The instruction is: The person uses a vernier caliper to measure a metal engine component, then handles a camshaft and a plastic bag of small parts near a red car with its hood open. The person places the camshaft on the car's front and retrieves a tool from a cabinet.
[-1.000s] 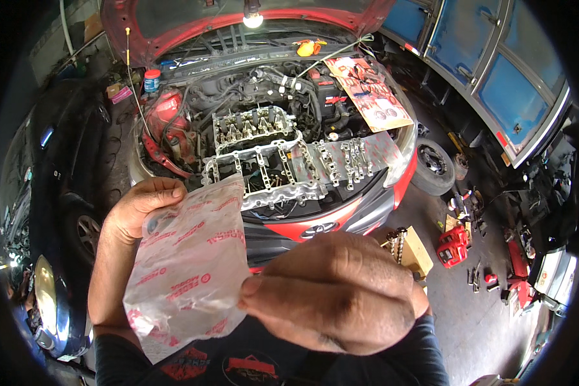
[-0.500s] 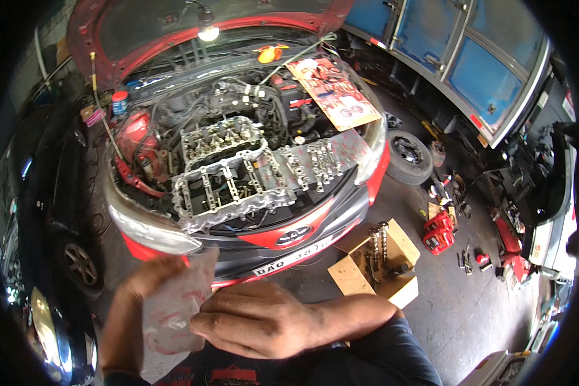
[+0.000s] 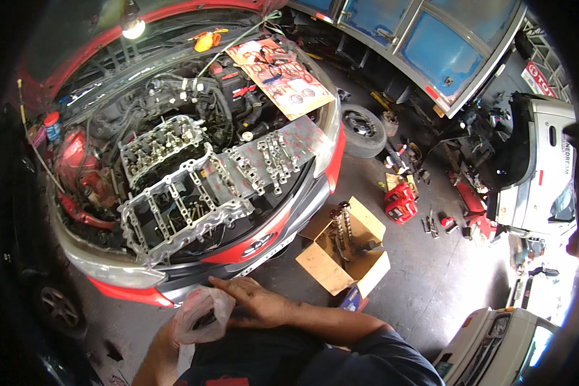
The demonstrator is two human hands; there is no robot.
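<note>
A clear plastic bag [image 3: 204, 313] with faint red print is bunched up in front of my body, its mouth open and its inside dark. My left hand [image 3: 169, 336] holds it from the lower left; most of those fingers are hidden behind the plastic. At the bag's upper right rim, my right hand [image 3: 257, 303] grips the edge, fingers bent. Beyond both hands, a silver ladder-shaped engine casting [image 3: 174, 222] lies across the front of a red car. Behind it is the cylinder head [image 3: 161, 149].
Metal bearing caps [image 3: 278, 161] lie on a grey sheet [image 3: 305, 143]; a printed gasket-set card [image 3: 289, 90] is farther back. An open cardboard box [image 3: 325, 264] with camshafts [image 3: 344, 225] stands on the floor, near a red jug [image 3: 401, 202] and a loose wheel [image 3: 361, 130].
The view has swung right, so the car sits farther left. The bag, spread long before, is now gathered with its mouth open. My right hand has moved from its lower part to its rim.
</note>
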